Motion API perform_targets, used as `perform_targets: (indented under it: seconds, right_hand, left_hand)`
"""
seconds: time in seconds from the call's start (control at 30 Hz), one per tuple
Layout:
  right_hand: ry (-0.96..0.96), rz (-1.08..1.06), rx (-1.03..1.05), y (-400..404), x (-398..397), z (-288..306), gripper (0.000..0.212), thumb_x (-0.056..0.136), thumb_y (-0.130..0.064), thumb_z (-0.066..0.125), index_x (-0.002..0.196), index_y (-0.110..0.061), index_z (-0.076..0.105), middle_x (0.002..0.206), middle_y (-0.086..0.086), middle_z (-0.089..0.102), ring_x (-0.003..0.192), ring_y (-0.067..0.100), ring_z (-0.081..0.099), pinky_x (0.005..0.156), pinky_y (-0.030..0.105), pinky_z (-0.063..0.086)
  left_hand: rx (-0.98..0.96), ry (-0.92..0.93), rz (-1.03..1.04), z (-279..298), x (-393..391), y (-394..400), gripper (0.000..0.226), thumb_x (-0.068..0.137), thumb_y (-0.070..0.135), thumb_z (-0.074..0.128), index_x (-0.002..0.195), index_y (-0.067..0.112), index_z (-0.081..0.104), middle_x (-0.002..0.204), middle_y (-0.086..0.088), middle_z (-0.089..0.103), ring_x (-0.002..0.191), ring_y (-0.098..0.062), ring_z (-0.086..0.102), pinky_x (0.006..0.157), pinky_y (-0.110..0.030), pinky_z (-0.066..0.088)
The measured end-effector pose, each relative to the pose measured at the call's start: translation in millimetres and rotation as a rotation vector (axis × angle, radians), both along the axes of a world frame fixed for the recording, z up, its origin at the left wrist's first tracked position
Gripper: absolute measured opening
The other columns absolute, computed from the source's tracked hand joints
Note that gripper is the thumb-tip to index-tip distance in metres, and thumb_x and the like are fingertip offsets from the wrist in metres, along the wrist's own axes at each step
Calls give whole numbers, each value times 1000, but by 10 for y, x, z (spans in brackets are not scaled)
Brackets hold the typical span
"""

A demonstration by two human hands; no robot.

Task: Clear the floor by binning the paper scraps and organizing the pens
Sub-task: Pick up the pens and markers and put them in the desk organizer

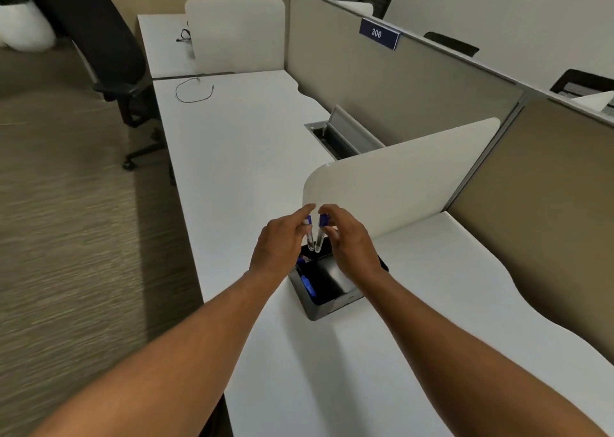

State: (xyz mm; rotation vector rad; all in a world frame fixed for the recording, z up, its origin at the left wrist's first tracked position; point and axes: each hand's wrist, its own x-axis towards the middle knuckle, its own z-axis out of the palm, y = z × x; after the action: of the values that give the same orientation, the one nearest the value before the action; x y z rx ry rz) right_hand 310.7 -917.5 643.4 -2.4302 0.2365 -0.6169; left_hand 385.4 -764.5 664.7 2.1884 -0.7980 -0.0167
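You are standing at a long white bench that is running beside a stretch of carpeted floor. As far as this view is showing, the carpet is lying bare of paper scraps and pens, though only part of it is in frame, and no bin for the scraps is showing. That is suggesting the binning is done or going on elsewhere; you cannot tell which from here.

Near the bench's middle, against a low white divider panel, a dark open tray is sitting, and at least one blue-capped pen is already lying inside it.

You are reaching both arms over that tray. Your left hand is pinching a clear pen with a blue cap between thumb and fingertips, cap up, tip pointing down into the tray. Your right hand is doing the same with a second clear pen, its grip pressed lightly on the barrel. The two pens are hanging upright, just beside each other, their tips at or just above the tray's far end.

In my judgement you are late in the pen-organizing step: these two are not yet released, and whether more pens are waiting is not visible.
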Motion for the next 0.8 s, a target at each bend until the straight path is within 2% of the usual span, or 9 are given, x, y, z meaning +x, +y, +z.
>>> perform_targets:
  seconds: [0.07, 0.17, 0.2, 0.3, 0.37, 0.47, 0.57, 0.7, 0.8]
  right_hand:
    - [15, -36, -53, -36, 17, -79, 30, 104, -9, 58, 124, -31, 53, 104, -8, 66, 90, 12, 65, 77, 33, 60]
    - [47, -65, -118, -56, 52, -183, 28, 104, -14, 58, 122, -34, 51, 102, -7, 69, 85, 13, 67, 73, 37, 62]
    - [61, -70, -131, -59, 65, -215, 27, 105, -15, 58, 122, -35, 51, 102, -7, 70, 85, 12, 68, 73, 36, 63]
    - [78, -81, -155, -59, 93, -286, 25, 105, -18, 57, 121, -37, 50, 101, -8, 70, 83, 3, 64, 71, 34, 64]
    - [87, -89, -177, -46, 98, -294, 24, 105, -20, 54, 120, -38, 50, 100, -8, 70, 82, 3, 63, 68, 34, 64]
    - [97, -86, -261, -13, 90, -281, 25, 103, -19, 55, 119, -36, 51, 95, -5, 70, 79, 12, 63, 63, 36, 61]
    - [98, -84, -299, 6, 69, -263, 25, 100, -15, 60, 117, -32, 58, 98, -5, 72, 85, 16, 64, 64, 36, 60]
    - [178, 7, -349, 49, 20, -308, 26, 98, -12, 62, 121, -22, 72, 111, -2, 76, 107, 24, 64, 76, 41, 59]
    - [271, 148, -297, 92, -34, -377, 32, 100, -11, 60, 128, -20, 74, 105, 3, 76, 101, 26, 66, 82, 36, 56]
  left_hand:
    - [46, 4, 3, -110, 34, -22, 42, 106, 24, 55, 148, 27, 56, 118, -1, 71, 104, -20, 68, 89, -25, 53]
    - [105, 35, 33, -247, 69, -14, 36, 104, 26, 59, 139, 22, 65, 112, 2, 66, 100, -18, 66, 81, -14, 48]
    - [132, 37, 39, -284, 73, -1, 35, 103, 25, 61, 137, 21, 67, 115, 0, 67, 102, -18, 67, 84, -16, 50]
    - [207, 23, 84, -388, 85, 49, 32, 100, 21, 66, 132, 23, 69, 124, -1, 73, 114, -24, 68, 101, -31, 54]
    - [273, -8, 139, -429, 114, 75, 24, 100, 26, 67, 123, 25, 71, 117, 0, 74, 110, -24, 65, 97, -32, 53]
    - [344, -46, 114, -437, 172, 110, 20, 101, 32, 65, 113, 26, 79, 113, 1, 74, 111, -22, 62, 95, -33, 44]
    - [293, -27, 31, -415, 189, 182, 23, 104, 25, 58, 114, 22, 79, 120, 3, 74, 119, -22, 60, 99, -39, 43]
    - [175, -5, 83, -455, 161, 388, 23, 104, 22, 56, 116, 20, 75, 124, 5, 71, 120, -20, 59, 102, -41, 50]
    - [109, -9, 101, -544, 93, 591, 22, 101, 17, 55, 112, 20, 74, 119, 5, 71, 116, -16, 60, 99, -39, 53]
